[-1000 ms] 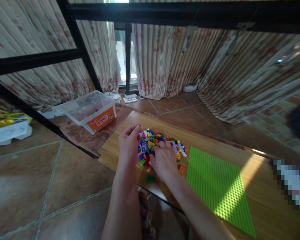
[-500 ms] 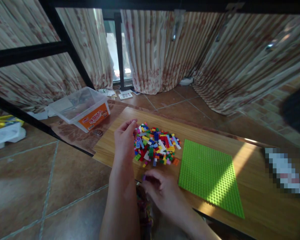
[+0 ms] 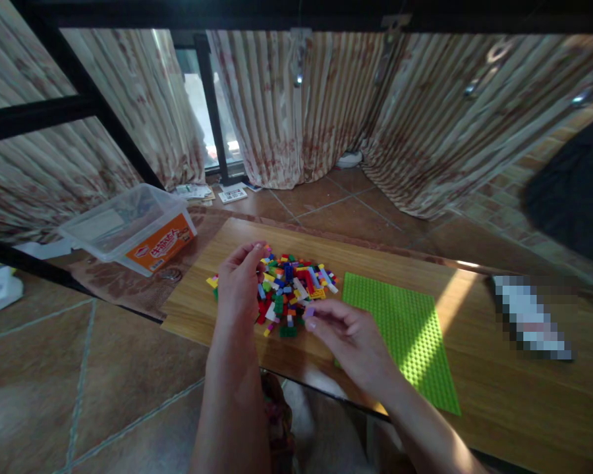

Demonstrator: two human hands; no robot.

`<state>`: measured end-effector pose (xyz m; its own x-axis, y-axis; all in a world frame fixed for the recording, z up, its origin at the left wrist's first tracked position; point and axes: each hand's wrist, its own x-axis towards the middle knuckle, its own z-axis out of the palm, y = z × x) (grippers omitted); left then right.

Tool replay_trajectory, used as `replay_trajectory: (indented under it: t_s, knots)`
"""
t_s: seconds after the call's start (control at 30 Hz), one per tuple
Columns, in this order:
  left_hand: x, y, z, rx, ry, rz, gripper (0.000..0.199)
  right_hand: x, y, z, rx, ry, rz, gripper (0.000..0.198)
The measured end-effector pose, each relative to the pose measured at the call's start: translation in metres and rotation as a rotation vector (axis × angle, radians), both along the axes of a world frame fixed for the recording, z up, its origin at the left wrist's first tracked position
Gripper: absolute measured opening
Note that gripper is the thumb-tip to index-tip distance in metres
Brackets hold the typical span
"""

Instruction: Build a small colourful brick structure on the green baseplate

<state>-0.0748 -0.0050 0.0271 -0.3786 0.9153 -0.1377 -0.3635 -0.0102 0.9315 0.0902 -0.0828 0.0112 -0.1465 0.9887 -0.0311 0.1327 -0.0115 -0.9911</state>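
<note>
Over the desk (image 3: 516, 411), one purple brick (image 3: 310, 312) in hand, the brick heap (image 3: 299, 283) loose and unsorted.
The right hand (image 3: 353, 334) pinches it near the green baseplate (image 3: 415, 322); the left hand (image 3: 238, 280) is at the heap, its grip impossible to tell.

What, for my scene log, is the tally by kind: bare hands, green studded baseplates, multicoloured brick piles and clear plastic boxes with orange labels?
Bare left hand and right hand: 2
Green studded baseplate: 1
Multicoloured brick pile: 1
Clear plastic box: 1
Total: 5
</note>
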Motion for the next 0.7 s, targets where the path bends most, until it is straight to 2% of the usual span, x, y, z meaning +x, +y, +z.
replay_trajectory:
  t_s: [0.07, 0.17, 0.27, 0.37, 0.53, 0.6, 0.7]
  knots:
    - [0.011, 0.0, 0.0, -0.015, 0.034, -0.061, 0.026, 0.021, 0.01, 0.001, 0.002, 0.057, -0.142, 0.021]
    - [0.037, -0.002, -0.002, -0.039, 0.094, -0.192, 0.027, 0.055, 0.019, -0.01, -0.016, 0.098, -0.357, 0.029]
    - [0.071, -0.007, -0.011, -0.051, 0.187, -0.353, 0.021, 0.085, 0.02, -0.024, -0.062, 0.203, -0.49, 0.031]
    - [0.104, -0.015, -0.024, -0.071, 0.295, -0.473, 0.015, 0.108, 0.018, -0.028, -0.089, 0.373, -0.591, 0.028]
    - [0.131, -0.024, -0.04, -0.112, 0.476, -0.656, 0.032, 0.131, 0.015, -0.025, -0.141, 0.437, -0.648, 0.029]
    - [0.135, -0.025, -0.043, -0.048, 0.615, -0.709, 0.04, 0.135, 0.013, -0.028, -0.17, 0.384, -0.636, 0.03]
    - [0.14, -0.026, -0.046, 0.143, 0.898, -0.723, 0.052, 0.142, 0.008, -0.036, -0.161, 0.243, -0.553, 0.033]
